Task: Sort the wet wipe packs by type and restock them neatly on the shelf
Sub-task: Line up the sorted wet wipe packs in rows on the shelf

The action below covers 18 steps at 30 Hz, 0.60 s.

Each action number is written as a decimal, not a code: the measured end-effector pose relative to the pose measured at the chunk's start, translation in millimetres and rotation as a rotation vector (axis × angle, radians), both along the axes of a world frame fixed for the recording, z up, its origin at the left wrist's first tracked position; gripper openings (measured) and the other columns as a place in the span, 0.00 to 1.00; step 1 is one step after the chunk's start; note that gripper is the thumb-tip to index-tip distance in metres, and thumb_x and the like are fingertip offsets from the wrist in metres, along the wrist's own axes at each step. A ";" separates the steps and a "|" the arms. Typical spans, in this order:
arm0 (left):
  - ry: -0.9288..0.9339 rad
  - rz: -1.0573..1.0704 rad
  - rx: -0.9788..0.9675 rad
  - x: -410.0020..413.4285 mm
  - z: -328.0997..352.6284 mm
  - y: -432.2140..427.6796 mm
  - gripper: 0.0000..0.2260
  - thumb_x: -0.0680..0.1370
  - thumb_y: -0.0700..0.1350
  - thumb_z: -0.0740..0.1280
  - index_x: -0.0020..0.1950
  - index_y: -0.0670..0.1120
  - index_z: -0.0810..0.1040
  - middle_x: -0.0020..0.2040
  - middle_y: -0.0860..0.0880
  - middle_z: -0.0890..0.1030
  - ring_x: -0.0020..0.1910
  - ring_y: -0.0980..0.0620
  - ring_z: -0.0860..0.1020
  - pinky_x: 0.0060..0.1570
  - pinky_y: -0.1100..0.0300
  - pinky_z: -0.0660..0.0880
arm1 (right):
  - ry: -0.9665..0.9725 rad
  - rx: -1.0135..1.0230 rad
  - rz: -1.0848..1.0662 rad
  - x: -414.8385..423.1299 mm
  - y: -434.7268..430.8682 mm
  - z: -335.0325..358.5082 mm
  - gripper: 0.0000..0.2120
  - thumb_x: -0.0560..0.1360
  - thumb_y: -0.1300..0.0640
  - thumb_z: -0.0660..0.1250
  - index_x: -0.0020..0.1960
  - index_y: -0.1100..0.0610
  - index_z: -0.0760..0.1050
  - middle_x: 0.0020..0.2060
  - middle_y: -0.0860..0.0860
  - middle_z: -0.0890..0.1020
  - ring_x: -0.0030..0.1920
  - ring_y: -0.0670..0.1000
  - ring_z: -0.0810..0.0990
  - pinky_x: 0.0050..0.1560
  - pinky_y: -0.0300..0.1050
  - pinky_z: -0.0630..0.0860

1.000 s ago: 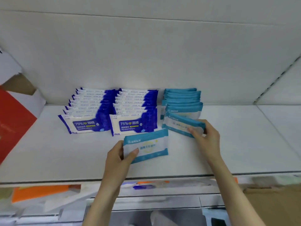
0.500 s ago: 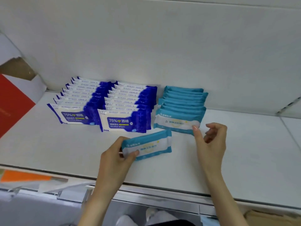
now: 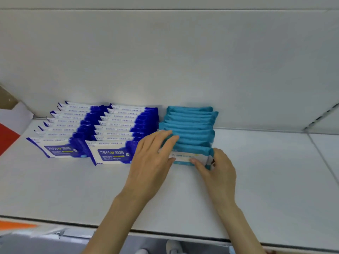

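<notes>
Shelf [image 3: 256, 180]: white board under a white back panel [image 3: 183, 61]; a red card [image 3: 7, 138] leans at its left edge.
Blue stock: blue packs [image 3: 117, 136] of alcohol wipes in two shingled rows, running forward from the back edge, left of the middle.
Teal stock: one teal row [image 3: 192, 121] just beside the blue rows on their right, also running forward from the back edge.
Pack in hand: the front teal pack [image 3: 187, 156] is last in that file, label face toward me, leaning on the pack behind it.
Step in hand: seating this pack and squaring the file, as I read it.
How to do it well: ease it back to the same tilt as its neighbours, line its right end up with theirs, keep its left end off the blue row, and release without tipping it.
Left: my left hand [image 3: 152, 162] has its fingers [image 3: 170, 142] straight and close together, laid over the left ends of the nearest teal packs; it grips nothing.
Right: my right hand [image 3: 218, 173] has the thumb on the label face and the other fingers curled round the right end, clamped on the front teal pack.
Risk: soft pouches; a hard shove could fan the file.
</notes>
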State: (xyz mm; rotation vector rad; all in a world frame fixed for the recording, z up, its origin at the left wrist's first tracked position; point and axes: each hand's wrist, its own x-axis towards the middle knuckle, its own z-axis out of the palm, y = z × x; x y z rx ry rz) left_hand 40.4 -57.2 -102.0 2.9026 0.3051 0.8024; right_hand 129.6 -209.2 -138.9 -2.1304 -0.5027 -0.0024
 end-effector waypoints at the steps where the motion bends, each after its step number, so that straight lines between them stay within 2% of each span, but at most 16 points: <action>1: 0.027 -0.016 0.049 5.2 -0.8 3.7 0.28 0.68 0.41 0.77 0.66 0.43 0.73 0.65 0.43 0.75 0.65 0.45 0.70 0.65 0.51 0.65 | -0.030 -0.021 -0.028 1.9 1.7 0.4 0.15 0.69 0.45 0.72 0.45 0.54 0.73 0.36 0.44 0.74 0.40 0.50 0.73 0.40 0.44 0.68; 3: 0.081 -0.033 0.087 12.6 -3.8 9.7 0.29 0.69 0.42 0.76 0.68 0.44 0.71 0.67 0.42 0.74 0.67 0.43 0.71 0.67 0.50 0.64 | -0.052 -0.037 -0.075 2.6 3.4 1.9 0.15 0.68 0.45 0.74 0.42 0.52 0.71 0.35 0.43 0.72 0.39 0.49 0.71 0.39 0.43 0.66; 6: 0.115 -0.036 0.076 13.2 -6.0 10.3 0.30 0.68 0.43 0.78 0.67 0.43 0.73 0.66 0.43 0.75 0.66 0.44 0.73 0.67 0.51 0.65 | -0.009 -0.028 -0.102 -0.3 1.4 1.6 0.19 0.65 0.46 0.76 0.42 0.50 0.66 0.38 0.42 0.71 0.41 0.49 0.70 0.41 0.48 0.71; 10: 0.126 -0.016 0.048 -3.8 0.5 -4.7 0.31 0.67 0.43 0.78 0.68 0.42 0.73 0.67 0.42 0.74 0.67 0.44 0.72 0.68 0.51 0.61 | 0.000 0.010 -0.095 -10.2 -13.3 6.1 0.21 0.68 0.48 0.75 0.54 0.50 0.67 0.47 0.43 0.70 0.50 0.49 0.71 0.53 0.53 0.73; 13: 0.115 -0.016 0.008 -27.6 5.9 -23.1 0.29 0.70 0.47 0.76 0.69 0.43 0.72 0.69 0.43 0.73 0.69 0.45 0.70 0.68 0.52 0.61 | 0.002 0.006 -0.074 -27.0 -33.9 15.8 0.25 0.70 0.46 0.72 0.63 0.52 0.69 0.55 0.43 0.70 0.58 0.49 0.70 0.62 0.49 0.68; 15: 0.085 -0.013 -0.055 -50.1 5.1 -40.1 0.27 0.73 0.49 0.72 0.70 0.45 0.71 0.69 0.45 0.72 0.69 0.48 0.69 0.68 0.53 0.62 | 0.007 -0.026 -0.057 -44.5 -51.2 20.6 0.26 0.71 0.46 0.70 0.66 0.51 0.69 0.60 0.45 0.72 0.62 0.49 0.69 0.64 0.44 0.63; 18: 0.032 0.013 -0.159 -93.7 -2.7 -75.0 0.23 0.76 0.55 0.65 0.69 0.48 0.69 0.68 0.47 0.74 0.68 0.51 0.67 0.68 0.54 0.64 | 0.008 -0.072 -0.025 -81.7 -81.6 20.9 0.26 0.73 0.44 0.69 0.68 0.50 0.69 0.64 0.47 0.72 0.66 0.50 0.68 0.67 0.46 0.62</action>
